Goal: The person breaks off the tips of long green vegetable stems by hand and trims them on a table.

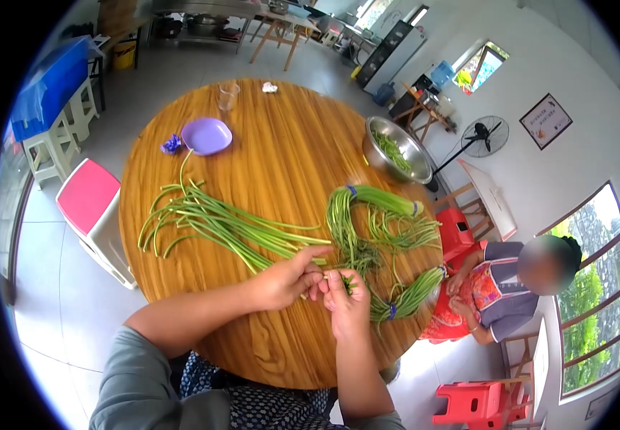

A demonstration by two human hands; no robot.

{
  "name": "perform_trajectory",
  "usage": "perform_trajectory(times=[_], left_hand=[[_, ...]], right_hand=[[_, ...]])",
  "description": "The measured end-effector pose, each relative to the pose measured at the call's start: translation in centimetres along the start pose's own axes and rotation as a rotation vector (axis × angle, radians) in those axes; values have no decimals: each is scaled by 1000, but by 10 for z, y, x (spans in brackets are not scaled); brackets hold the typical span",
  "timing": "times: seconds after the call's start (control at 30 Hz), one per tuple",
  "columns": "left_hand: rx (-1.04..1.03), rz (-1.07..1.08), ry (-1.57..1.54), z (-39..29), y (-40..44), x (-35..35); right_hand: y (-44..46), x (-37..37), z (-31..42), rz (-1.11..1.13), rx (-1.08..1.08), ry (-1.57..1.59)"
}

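My left hand (294, 279) and my right hand (348, 301) meet over the near part of the round wooden table (267, 351). Short green garlic scape pieces (348, 284) show inside the closed fingers of my right hand. My left hand pinches at a pale scape end between the two hands, its index finger pointing out; the fingers partly cover it. Loose long garlic scapes (231, 223) spread over the table just beyond my left hand. To the right lie a tied bundle of scapes (378, 198) and a nearer one (417, 294), both with blue bands.
A steel bowl (398, 150) with green pieces stands at the table's right edge. A purple dish (207, 136), blue ties (171, 145), a clear cup (227, 97) and crumpled white paper (270, 87) sit farther back. Another person (492, 287) sits at the right. A pink-topped stool (89, 197) stands left.
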State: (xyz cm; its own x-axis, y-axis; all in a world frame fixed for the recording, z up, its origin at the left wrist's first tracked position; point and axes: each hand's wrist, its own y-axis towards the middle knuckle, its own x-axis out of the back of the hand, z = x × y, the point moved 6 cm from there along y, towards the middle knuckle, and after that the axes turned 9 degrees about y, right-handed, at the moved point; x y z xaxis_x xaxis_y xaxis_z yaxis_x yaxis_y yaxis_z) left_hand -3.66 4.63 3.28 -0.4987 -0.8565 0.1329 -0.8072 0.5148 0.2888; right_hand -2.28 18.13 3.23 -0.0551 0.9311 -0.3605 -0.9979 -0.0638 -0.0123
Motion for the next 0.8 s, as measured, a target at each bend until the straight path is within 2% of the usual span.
perform_trajectory(times=[0.07,0.13,0.17,0.27,0.3,0.37,0.5,0.57,0.63,0.67,0.7,0.73,0.77,0.8], left_hand=[[97,-43,63,-7,0,6],[41,-120,142,-4,1,13],[5,-196,218,-1,1,18],[-34,-288,171,5,4,29],[-33,-313,181,5,4,33],[-21,-307,154,5,6,36],[38,-327,133,6,5,42],[47,-321,198,5,5,45],[26,-253,279,0,5,45],[29,-274,273,5,5,46],[28,-302,262,9,6,47],[17,-353,293,8,6,50],[-1,-360,296,6,7,53],[33,-356,335,8,7,56]], right_hand=[[10,6,-4,-27,44,-24],[14,16,-6,-63,-29,392],[15,20,-2,-57,-20,378],[13,27,-6,-20,-208,866],[15,29,-6,-18,-202,860],[8,38,-16,-377,-282,899],[64,74,-11,-307,-269,1082],[116,72,29,-462,-127,1026],[199,66,93,-251,-41,1125],[230,62,128,-118,75,886],[256,69,146,-116,108,740],[265,68,152,-349,38,806],[266,66,153,-454,24,695],[271,63,148,-355,41,602]])
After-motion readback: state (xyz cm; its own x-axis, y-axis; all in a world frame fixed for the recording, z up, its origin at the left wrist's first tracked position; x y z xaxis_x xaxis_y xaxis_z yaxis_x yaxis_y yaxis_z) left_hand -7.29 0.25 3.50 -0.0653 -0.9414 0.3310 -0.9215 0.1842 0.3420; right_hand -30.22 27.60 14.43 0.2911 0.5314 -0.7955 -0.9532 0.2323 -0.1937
